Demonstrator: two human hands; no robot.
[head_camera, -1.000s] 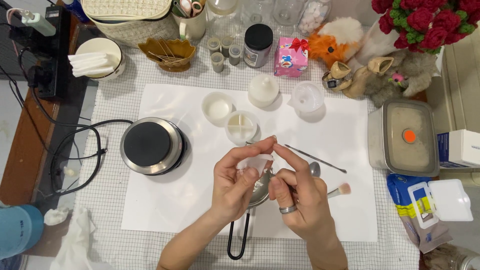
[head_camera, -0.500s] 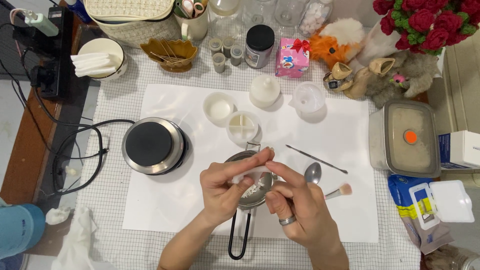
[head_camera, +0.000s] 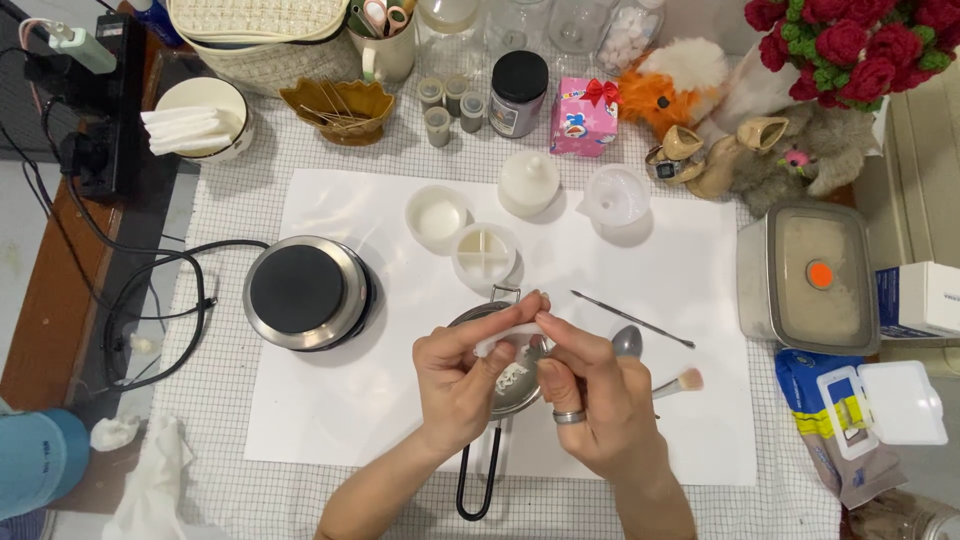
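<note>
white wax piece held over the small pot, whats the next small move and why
Probably break off another bit and let it drop. Both hands, left hand and right hand, pinch the white wax piece directly above the small pot, which already holds a few white bits, while the hot plate sits apart to the left.
</note>
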